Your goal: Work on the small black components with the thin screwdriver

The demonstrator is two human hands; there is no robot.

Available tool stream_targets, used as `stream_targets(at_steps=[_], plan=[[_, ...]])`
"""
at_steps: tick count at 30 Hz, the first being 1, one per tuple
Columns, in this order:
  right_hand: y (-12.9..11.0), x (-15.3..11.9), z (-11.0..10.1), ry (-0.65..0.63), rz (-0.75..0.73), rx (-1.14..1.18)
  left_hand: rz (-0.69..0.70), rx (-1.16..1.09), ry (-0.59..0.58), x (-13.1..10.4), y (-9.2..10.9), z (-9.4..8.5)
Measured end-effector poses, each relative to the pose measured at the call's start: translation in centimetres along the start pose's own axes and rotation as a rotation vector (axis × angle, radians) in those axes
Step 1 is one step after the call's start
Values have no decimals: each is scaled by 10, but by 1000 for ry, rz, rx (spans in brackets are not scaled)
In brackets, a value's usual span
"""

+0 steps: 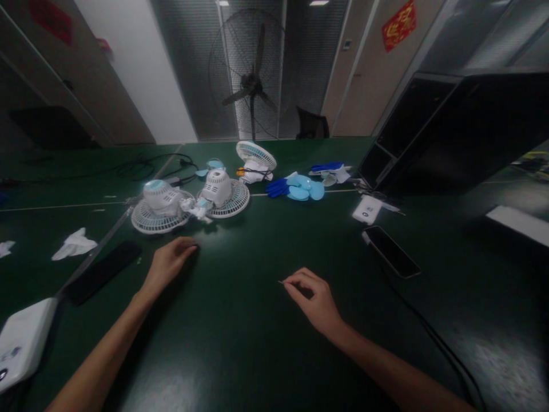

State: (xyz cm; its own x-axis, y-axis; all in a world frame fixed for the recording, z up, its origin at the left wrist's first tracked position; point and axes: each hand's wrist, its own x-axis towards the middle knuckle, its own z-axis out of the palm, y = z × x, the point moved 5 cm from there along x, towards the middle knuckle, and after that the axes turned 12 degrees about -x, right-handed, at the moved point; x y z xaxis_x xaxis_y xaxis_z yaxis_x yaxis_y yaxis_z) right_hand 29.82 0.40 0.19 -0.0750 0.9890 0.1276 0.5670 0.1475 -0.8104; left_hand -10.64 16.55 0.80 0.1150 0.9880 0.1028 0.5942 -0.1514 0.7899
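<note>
My right hand (312, 297) is over the green table, thumb and forefinger pinched on a small thin pale sliver (281, 281) whose kind I cannot make out. My left hand (172, 260) rests low at the table, fingers closed together; whatever they hold, if anything, is hidden. Just beyond it, a white fan (160, 197) lies face down on its round grille. Beside that fan sits a second white fan (218, 189), also grille down. Farther back, a third small fan (256, 160) is tilted with its grille up.
Light-blue fan blades (305, 187) lie against a blue glove (277, 187). A phone (393, 252) with a cable is on the right, near a white card (368, 210). A large black monitor (463, 131) leans behind. Crumpled tissue (75, 244) and a white box (26, 340) are left.
</note>
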Motion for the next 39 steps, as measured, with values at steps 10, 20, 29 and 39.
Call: stream_targets(at_steps=[10,20,29,39], plan=[[-20,-3,4,-59,-140,-112,306,-261,-590,-97,114,137],[-18,-11,4,-85,-210,-233,316,-287,-591,-112,117,146],[-21,-13,11,-117,-241,-297,259,-334,-615,-114,107,152],[-31,-12,20,-137,-254,-229,248,-337,-665,-115,112,157]])
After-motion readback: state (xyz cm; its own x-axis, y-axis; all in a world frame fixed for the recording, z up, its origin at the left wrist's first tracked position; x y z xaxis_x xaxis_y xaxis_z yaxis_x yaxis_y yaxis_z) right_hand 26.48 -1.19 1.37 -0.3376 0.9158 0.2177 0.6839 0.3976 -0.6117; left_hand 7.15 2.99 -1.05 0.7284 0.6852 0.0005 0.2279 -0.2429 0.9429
